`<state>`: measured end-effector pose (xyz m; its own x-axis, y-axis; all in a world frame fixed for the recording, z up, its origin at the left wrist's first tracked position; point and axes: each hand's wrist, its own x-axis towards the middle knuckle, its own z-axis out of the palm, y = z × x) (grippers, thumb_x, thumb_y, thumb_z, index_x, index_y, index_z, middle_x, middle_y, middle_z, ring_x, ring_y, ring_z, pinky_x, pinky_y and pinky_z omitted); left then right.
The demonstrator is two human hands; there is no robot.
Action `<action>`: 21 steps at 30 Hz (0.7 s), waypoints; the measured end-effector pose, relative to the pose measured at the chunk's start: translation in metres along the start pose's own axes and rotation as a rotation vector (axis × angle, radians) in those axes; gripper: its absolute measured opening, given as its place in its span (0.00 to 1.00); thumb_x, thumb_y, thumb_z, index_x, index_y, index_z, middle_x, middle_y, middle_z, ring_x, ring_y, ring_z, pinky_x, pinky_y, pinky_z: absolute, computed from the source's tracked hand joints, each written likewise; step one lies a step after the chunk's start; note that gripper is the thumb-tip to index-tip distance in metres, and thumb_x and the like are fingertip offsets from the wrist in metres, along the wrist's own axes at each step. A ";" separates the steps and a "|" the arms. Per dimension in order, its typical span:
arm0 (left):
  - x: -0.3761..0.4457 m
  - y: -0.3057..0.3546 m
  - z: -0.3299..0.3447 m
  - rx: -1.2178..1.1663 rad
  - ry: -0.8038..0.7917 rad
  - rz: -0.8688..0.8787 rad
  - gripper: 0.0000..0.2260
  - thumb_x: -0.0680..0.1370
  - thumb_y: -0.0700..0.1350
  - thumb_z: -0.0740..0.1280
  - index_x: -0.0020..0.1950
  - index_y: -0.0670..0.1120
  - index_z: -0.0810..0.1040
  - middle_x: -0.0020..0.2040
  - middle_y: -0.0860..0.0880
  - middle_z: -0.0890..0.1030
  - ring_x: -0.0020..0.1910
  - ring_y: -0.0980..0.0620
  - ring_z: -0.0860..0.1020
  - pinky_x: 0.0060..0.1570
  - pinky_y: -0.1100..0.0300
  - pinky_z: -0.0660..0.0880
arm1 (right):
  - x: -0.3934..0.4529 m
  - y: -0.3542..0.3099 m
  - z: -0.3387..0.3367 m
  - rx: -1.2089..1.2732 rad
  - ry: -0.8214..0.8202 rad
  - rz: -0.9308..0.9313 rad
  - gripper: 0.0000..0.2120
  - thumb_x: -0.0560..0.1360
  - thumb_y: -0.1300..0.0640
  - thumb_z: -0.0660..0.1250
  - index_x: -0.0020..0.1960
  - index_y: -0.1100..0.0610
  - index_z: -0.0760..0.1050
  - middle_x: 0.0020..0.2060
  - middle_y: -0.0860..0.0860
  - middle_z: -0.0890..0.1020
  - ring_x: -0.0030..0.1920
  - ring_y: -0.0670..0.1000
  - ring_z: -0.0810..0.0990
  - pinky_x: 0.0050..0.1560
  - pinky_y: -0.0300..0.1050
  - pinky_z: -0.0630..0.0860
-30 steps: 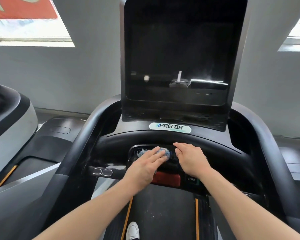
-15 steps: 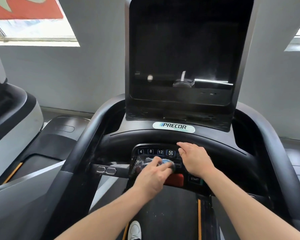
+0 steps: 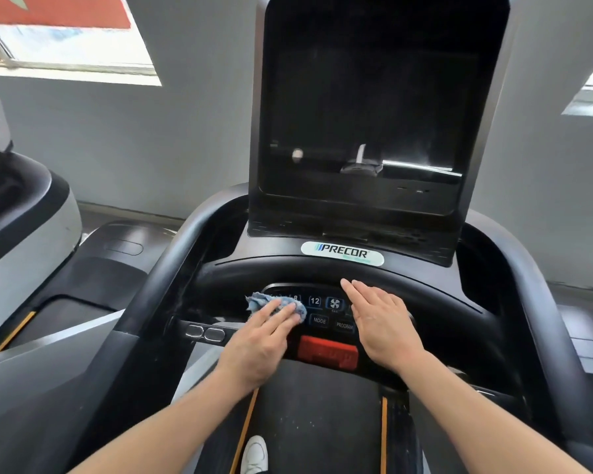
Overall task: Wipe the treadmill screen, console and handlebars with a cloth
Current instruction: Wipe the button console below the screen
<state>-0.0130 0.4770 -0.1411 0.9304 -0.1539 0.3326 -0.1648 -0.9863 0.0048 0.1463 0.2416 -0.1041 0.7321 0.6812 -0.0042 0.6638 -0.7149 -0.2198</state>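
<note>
Two hands are seen low on the treadmill console, below the dark screen. The left hand is laid flat, fingers stretched and close together, and a small blue cloth is pressed under them on the left part of the button panel. The right hand holds nothing; its fingers are straight and together, rested on the right side of the panel. The step in hand seems to be the wiping of the buttons. For a good result, light and even pressure should be kept, so that no button is pushed by mistake, and the red stop bar near the hands should be avoided. The cloth should be spread wider, because only a small part is used. The side handlebars and the screen appear to be left for other steps.
</note>
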 end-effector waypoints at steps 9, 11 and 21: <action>-0.002 -0.013 0.005 -0.057 0.057 -0.081 0.18 0.80 0.34 0.66 0.69 0.43 0.81 0.72 0.45 0.79 0.73 0.39 0.74 0.71 0.43 0.73 | 0.001 -0.004 -0.006 0.012 -0.011 0.024 0.25 0.87 0.50 0.52 0.83 0.43 0.55 0.77 0.41 0.68 0.75 0.49 0.68 0.75 0.50 0.63; -0.001 0.014 0.012 -0.072 0.064 -0.170 0.19 0.78 0.35 0.69 0.69 0.43 0.81 0.72 0.45 0.78 0.73 0.37 0.73 0.70 0.43 0.74 | 0.001 -0.005 -0.006 0.009 0.002 0.038 0.25 0.87 0.50 0.53 0.83 0.43 0.56 0.76 0.41 0.69 0.74 0.49 0.69 0.74 0.51 0.64; 0.009 -0.004 0.008 -0.031 0.087 -0.144 0.17 0.77 0.34 0.71 0.65 0.43 0.84 0.69 0.47 0.81 0.68 0.39 0.75 0.68 0.44 0.75 | 0.001 -0.005 -0.007 -0.006 -0.006 0.037 0.25 0.87 0.49 0.52 0.83 0.43 0.55 0.77 0.41 0.68 0.75 0.49 0.67 0.75 0.50 0.63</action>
<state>-0.0019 0.4791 -0.1455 0.9135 -0.0036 0.4067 -0.0427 -0.9953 0.0871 0.1448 0.2443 -0.0961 0.7553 0.6552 -0.0176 0.6374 -0.7404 -0.2134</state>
